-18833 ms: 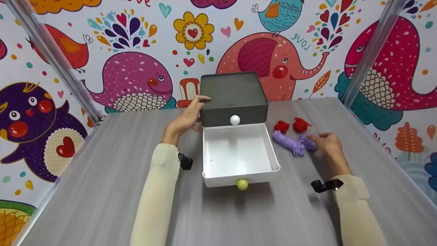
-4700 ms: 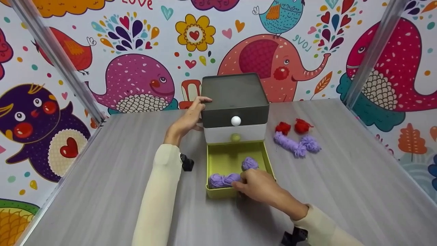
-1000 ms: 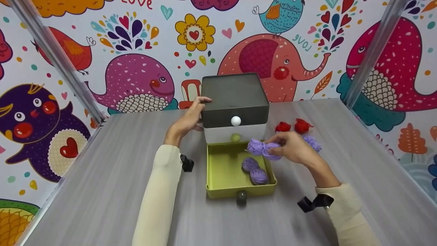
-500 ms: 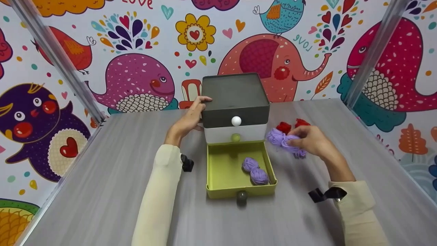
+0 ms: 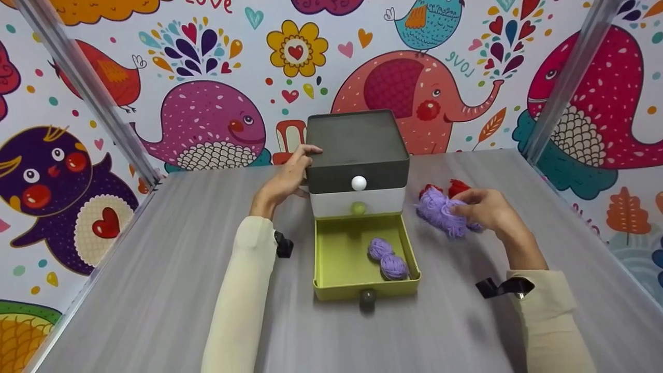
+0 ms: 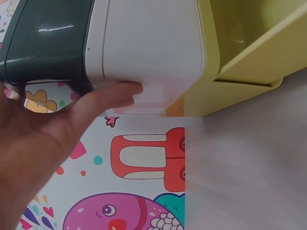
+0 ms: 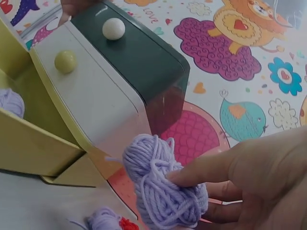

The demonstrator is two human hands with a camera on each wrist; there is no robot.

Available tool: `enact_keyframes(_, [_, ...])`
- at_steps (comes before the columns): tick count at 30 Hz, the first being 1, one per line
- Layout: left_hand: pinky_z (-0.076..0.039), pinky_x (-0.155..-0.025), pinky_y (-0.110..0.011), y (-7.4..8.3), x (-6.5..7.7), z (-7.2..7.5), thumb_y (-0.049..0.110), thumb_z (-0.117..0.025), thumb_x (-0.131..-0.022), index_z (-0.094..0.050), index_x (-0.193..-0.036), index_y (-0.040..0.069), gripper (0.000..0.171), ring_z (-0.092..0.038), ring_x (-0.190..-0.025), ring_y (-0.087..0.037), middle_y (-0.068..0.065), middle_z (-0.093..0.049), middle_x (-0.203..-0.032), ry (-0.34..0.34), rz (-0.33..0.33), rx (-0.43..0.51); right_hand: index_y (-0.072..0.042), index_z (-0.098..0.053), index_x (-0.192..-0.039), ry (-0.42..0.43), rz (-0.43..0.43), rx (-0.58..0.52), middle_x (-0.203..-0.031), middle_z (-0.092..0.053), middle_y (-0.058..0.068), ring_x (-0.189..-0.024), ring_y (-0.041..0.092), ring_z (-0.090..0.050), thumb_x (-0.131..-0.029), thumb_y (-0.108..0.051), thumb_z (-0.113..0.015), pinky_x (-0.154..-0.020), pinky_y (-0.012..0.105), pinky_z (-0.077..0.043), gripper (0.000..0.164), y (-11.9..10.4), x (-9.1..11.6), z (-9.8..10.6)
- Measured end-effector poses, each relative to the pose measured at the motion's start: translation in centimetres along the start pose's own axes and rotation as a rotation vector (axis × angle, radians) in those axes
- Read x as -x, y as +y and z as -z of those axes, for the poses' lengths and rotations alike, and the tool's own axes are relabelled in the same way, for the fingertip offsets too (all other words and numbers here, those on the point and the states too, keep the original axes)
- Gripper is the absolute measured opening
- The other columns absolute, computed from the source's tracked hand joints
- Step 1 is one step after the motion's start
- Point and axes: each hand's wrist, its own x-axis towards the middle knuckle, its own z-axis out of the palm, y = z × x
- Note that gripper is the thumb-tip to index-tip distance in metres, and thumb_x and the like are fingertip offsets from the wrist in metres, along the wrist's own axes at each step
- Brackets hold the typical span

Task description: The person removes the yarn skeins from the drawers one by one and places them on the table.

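Note:
A purple yarn skein (image 7: 165, 184), tied at its middle, is pinched between thumb and fingers of my right hand (image 5: 489, 212). It is held over the table, right of the small drawer unit (image 5: 357, 137). Below it, another purple skein (image 7: 103, 219) and red yarn (image 5: 458, 186) are partly hidden. My left hand (image 5: 285, 181) rests on the unit's left side, one finger on the dark top and the thumb against the white side (image 6: 153, 57). The lowest, yellow-green drawer (image 5: 336, 285) is pulled out, with a purple skein (image 5: 387, 259) at its right side.
The dark upper drawer with its white knob (image 5: 359, 183) and the white middle drawer with its green knob (image 5: 358, 208) are closed. A dark knob (image 5: 367, 298) sticks out in front. A patterned wall (image 5: 207, 119) stands behind the grey table (image 5: 197, 290).
My right hand has lifted a purple skein out of the yellow-green drawer and carried it right, over the other yarn. Earlier the white drawer was open; now it is closed. My left hand stays put.

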Motion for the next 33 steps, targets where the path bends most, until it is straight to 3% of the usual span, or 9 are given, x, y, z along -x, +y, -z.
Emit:
enact_keyframes(6, [-0.054, -0.09, -0.064, -0.1, -0.1, 0.0, 0.03, -0.026, -0.105, -0.035, -0.142, 0.028, 0.039, -0.063, -0.115, -0.047, -0.022, -0.048, -0.133, -0.003, 0.004, 0.002, -0.003, -0.053, -0.136, 0.028, -0.024, -0.055, -0.147, -0.043, 0.023, -0.127, 0.036, -0.043, -0.096, -0.035, -0.066, -0.114, 0.058, -0.039, 0.052, 1.4, -0.4, 1.3])
enact_keyframes(14, [-0.052, -0.095, -0.063, -0.1, -0.1, 0.0, 0.031, -0.028, -0.105, -0.036, -0.142, 0.029, 0.039, -0.059, -0.12, -0.047, -0.02, -0.041, -0.142, 0.002, 0.029, 0.007, -0.002, -0.05, -0.14, 0.11, -0.07, -0.148, -0.144, -0.045, 0.021, -0.125, 0.034, -0.049, -0.098, -0.027, -0.064, -0.115, 0.053, -0.04, 0.052, 3.7, -1.5, 2.2])
enact_keyframes(23, [-0.053, -0.095, -0.062, 0.0, 0.0, 0.0, 0.03, -0.026, -0.105, -0.036, -0.142, 0.029, 0.037, -0.059, -0.12, -0.046, -0.019, -0.039, -0.143, -0.002, 0.018, 0.038, -0.004, -0.05, -0.14, 0.185, -0.129, -0.227, -0.143, -0.044, 0.017, -0.128, 0.034, -0.041, -0.098, -0.027, -0.063, -0.118, 0.056, -0.035, 0.05, 6.1, -1.9, 3.1])
enact_keyframes(33, [-0.05, -0.096, -0.066, -0.2, -0.1, -0.2, 0.031, -0.025, -0.106, -0.034, -0.142, 0.029, 0.037, -0.054, -0.125, -0.051, -0.019, -0.031, -0.149, -0.008, 0.007, 0.032, -0.011, -0.053, -0.138, 0.268, -0.204, -0.317, -0.126, -0.049, 0.002, -0.12, 0.023, -0.042, -0.099, -0.024, -0.062, -0.112, 0.041, -0.04, 0.043, 8.4, -1.9, 3.9])
